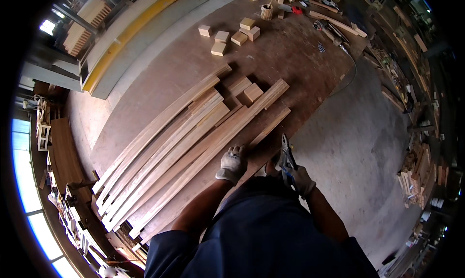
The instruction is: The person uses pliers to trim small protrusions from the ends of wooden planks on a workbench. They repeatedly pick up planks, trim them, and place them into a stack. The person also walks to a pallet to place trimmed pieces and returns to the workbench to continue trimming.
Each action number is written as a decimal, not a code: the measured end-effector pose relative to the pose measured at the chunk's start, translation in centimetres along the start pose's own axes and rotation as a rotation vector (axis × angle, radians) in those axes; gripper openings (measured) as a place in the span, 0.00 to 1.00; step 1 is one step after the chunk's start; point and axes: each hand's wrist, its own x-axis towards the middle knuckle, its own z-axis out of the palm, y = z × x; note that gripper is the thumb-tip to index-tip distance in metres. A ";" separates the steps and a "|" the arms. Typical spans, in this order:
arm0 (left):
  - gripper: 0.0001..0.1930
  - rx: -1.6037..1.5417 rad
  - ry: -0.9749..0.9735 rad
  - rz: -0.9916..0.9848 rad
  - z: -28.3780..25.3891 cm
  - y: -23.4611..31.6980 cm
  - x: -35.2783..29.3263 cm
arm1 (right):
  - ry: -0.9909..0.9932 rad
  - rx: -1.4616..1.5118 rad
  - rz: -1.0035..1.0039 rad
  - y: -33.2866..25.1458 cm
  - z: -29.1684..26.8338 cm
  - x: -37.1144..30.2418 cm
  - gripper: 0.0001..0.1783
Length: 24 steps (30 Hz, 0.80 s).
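My left hand (pixel 232 165), in a pale work glove, is closed around the near wooden strip (pixel 271 126), its fingers curled over the wood. The strip's far end sticks out beyond the hand, close to the table edge. My right hand (pixel 301 180), gloved too, grips a pair of pliers (pixel 286 154) with dark and blue handles. The pliers' jaws point away from me, just right of the strip's end. Several long wooden boards (pixel 169 137) lie side by side to the left, with a small wooden block (pixel 253 92) by their far ends.
Loose wooden blocks (pixel 239 38) sit farther back on the brown tabletop (pixel 290 60). A power tool (pixel 329 31) with a cord lies at the far right of the table, near a round container (pixel 267 12). Concrete floor (pixel 358 147) is to my right, with stacked timber (pixel 415 174) beyond.
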 end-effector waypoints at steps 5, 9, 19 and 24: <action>0.16 -0.060 0.008 0.028 0.2 0.2 0.4 | -0.137 0.088 0.043 -4.5 2.6 -0.6 0.14; 0.18 -0.066 -0.016 0.067 0.1 -0.4 0.6 | -0.172 0.115 0.095 -2.2 2.9 1.2 0.15; 0.24 0.010 -0.076 0.033 0.8 0.3 0.5 | -0.169 0.263 0.177 -1.1 3.6 2.9 0.14; 0.26 0.097 -0.126 0.033 1.1 0.8 0.8 | -0.130 0.237 0.144 -2.8 4.0 2.0 0.14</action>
